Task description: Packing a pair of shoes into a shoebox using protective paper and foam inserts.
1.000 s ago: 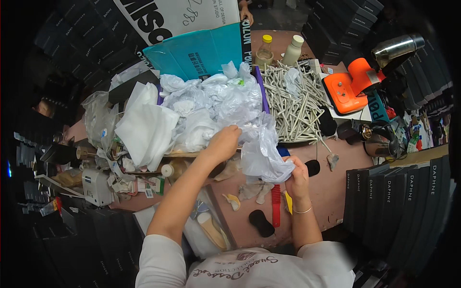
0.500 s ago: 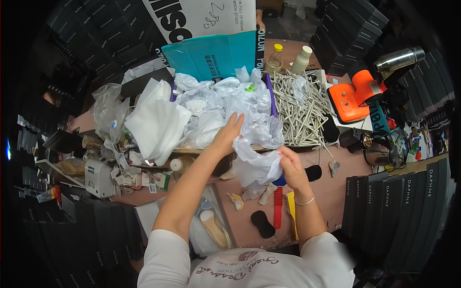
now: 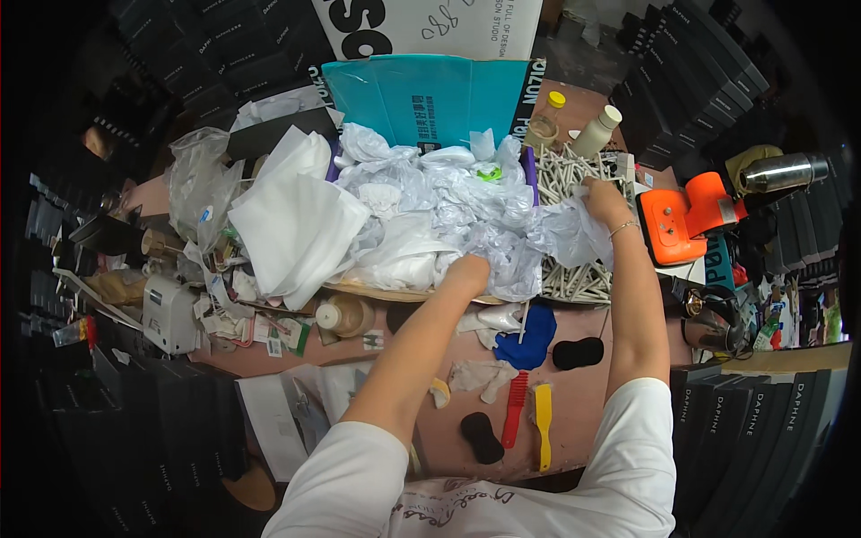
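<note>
— Pink desk (image 3: 592,403), very messy, with black boxes (image 3: 762,430) stacked all around. Seen from the head view, looking down.

— And the hands?

— Well apart. Left hand (image 3: 468,269) pressed down into the pile of crinkly white plastic bags (image 3: 430,215), fingers buried, so cannot tell if closed on anything. Right hand (image 3: 603,199) up higher, pinched shut on one thin bag (image 3: 565,235), lifting its edge.

— Where does that bag sit?

— Right at the pile's right side, hanging over the gray sticks (image 3: 574,179) in the tray.

— Anything else close by?

— Folded white cloth (image 3: 291,224) to the left, teal folder (image 3: 421,94) behind, two small bottles (image 3: 574,125), orange tool (image 3: 686,215). Lower down, a blue sponge (image 3: 529,336), red comb (image 3: 513,408), yellow comb (image 3: 543,421).

— What could go wrong?

— Could snag the bag on the sticks and rip it, being so thin. Could drag sticks off the tray too. Might also bump the bottles over, standing so near the right hand.
</note>
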